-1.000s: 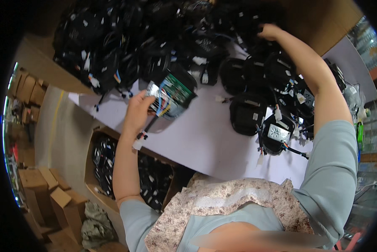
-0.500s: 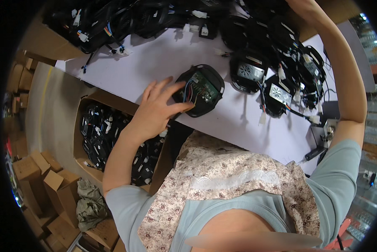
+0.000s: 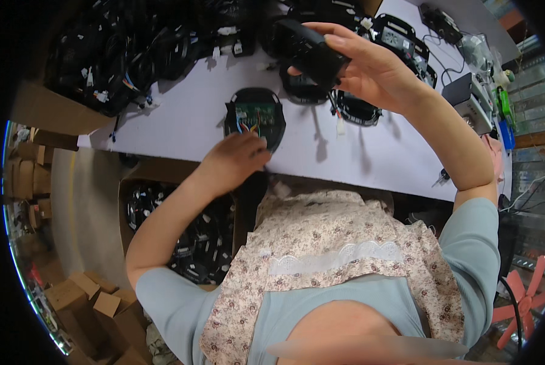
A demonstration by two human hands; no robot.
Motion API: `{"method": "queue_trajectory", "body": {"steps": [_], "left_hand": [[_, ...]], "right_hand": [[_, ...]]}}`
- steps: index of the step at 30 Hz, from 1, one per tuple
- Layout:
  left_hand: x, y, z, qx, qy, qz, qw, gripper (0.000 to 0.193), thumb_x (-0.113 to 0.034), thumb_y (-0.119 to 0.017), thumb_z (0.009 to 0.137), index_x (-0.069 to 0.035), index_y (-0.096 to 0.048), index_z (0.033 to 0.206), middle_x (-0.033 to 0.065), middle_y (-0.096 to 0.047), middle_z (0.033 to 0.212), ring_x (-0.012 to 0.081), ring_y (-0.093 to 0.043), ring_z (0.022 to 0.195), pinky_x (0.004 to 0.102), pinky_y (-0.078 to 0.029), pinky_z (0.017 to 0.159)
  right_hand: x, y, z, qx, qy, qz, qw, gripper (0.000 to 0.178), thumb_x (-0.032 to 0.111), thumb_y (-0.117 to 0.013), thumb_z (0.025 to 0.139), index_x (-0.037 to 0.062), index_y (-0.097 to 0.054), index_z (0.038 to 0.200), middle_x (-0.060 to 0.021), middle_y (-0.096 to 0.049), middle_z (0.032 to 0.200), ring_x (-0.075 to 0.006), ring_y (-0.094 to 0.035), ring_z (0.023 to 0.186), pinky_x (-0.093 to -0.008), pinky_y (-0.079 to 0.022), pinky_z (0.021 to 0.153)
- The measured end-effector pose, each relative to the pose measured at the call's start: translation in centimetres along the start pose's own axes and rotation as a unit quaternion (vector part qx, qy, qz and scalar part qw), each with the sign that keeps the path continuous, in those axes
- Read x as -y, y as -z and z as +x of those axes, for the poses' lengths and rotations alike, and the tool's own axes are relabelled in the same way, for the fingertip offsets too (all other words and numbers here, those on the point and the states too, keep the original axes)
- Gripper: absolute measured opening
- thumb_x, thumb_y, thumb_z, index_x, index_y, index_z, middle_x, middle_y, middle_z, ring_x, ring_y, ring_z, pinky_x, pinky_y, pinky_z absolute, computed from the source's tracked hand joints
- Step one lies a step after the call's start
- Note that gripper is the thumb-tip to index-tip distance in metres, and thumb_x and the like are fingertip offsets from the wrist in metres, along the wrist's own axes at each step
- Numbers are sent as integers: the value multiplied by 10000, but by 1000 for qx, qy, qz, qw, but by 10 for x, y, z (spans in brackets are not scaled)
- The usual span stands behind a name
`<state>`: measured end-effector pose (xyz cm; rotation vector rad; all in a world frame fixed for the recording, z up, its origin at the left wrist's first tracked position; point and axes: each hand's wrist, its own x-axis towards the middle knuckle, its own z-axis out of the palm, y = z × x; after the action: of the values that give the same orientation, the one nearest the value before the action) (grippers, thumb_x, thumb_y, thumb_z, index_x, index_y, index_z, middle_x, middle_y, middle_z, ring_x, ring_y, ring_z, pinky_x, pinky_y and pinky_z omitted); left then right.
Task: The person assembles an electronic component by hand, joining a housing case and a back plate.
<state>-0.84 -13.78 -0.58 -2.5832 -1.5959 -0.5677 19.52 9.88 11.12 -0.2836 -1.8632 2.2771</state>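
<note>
A black plastic housing (image 3: 257, 95) lies on the table in front of me, its inner side up. A green circuit board (image 3: 261, 114) sits inside it, with several thin coloured wires (image 3: 243, 125) at its near left part. My left hand (image 3: 237, 157) is closed over the near edge of this housing, fingers curled beside the wires; its fingertips are partly hidden. Raised above the table, my right hand (image 3: 366, 64) grips a dark black plastic part (image 3: 309, 52) between thumb and fingers. Below and behind that part lie more black housings (image 3: 358, 109) with short cables.
Black cabled units (image 3: 126, 55) are heaped at the back left beside a cardboard box (image 3: 59, 112). Under the table edge stands an open box (image 3: 123, 210) of similar units. A small grey device (image 3: 470, 103) stands at the right. Cartons (image 3: 72, 304) and a pink fan (image 3: 524, 298) are lower down.
My right hand has come back from the far right with a black plastic part. My left hand has moved from spread fingers to curled ones. The view has shifted.
</note>
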Motion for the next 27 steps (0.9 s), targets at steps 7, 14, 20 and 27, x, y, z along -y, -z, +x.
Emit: {"method": "queue_trajectory", "body": {"steps": [7, 14, 20, 27], "left_hand": [[-3, -9, 30, -281, 449, -406, 744, 101, -132, -656, 1000, -57, -642, 1067, 55, -655, 1031, 149, -666, 935, 291, -588, 786], [-24, -60, 13, -401, 451, -571, 557, 178, -128, -660, 1009, 10, -657, 1121, 62, -675, 1082, 137, -665, 966, 254, -539, 875], [-43, -62, 5, -351, 355, -189, 846, 126, 37, -740, 848, 15, -718, 970, 88, -700, 1037, 187, -663, 915, 300, -506, 868], [-51, -74, 0, -344, 379, -152, 845, 143, 8, -787, 803, -30, -718, 923, 103, -725, 933, 275, -679, 850, 359, -533, 757]], "right_hand": [[-41, -30, -36, -111, 17, 122, 986, 451, 375, -466, 1086, 119, -453, 1457, -98, -678, 1229, -154, -637, 1142, -336, -491, 952], [-111, -76, -38, -141, 17, 226, 964, 536, 339, -488, 1073, 87, -363, 1529, -128, -628, 1300, -139, -590, 1095, -284, -448, 945], [-133, -53, -4, -128, 75, -35, 988, 382, 301, -641, 1029, 86, -605, 1343, -33, -648, 1111, -89, -586, 1018, -259, -471, 900], [-161, -63, 1, -215, 147, -280, 924, 403, 225, -697, 905, 93, -661, 1284, -147, -672, 1144, -258, -683, 926, -347, -569, 782]]}}
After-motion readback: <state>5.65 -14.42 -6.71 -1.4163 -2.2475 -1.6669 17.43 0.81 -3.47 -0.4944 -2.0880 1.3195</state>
